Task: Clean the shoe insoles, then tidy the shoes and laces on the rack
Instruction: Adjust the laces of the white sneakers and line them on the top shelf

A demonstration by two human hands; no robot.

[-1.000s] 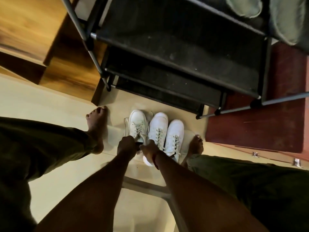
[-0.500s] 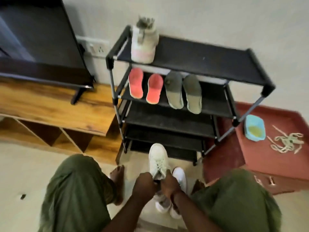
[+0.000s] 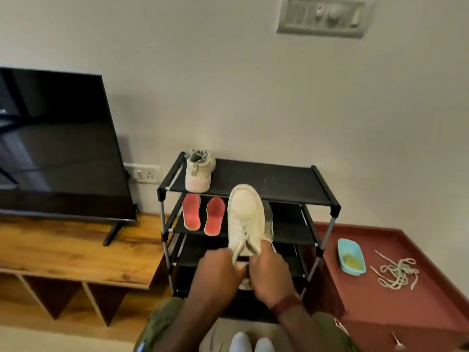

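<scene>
A white laced sneaker (image 3: 245,214) is raised in front of the black shoe rack (image 3: 279,184), toe pointing up and away. My left hand (image 3: 220,269) and my right hand (image 3: 269,271) both grip its heel end. A beige high-top shoe (image 3: 199,171) stands at the left of the top shelf. Two red insoles (image 3: 203,215) lie on the second shelf; a grey-green insole (image 3: 269,222) shows just behind the lifted sneaker. Two more white shoes (image 3: 251,342) sit on the floor between my knees. A tangle of pale laces (image 3: 397,273) lies on the maroon cabinet.
A blue tray (image 3: 351,257) with something yellow in it sits on the maroon cabinet (image 3: 431,301) right of the rack. A television (image 3: 58,146) stands on the wooden unit (image 3: 76,252) to the left. The wall is close behind the rack.
Both hands lifted one white sneaker from the floor up to the level of the rack's upper shelves. My view swung upward from the floor to the wall.
</scene>
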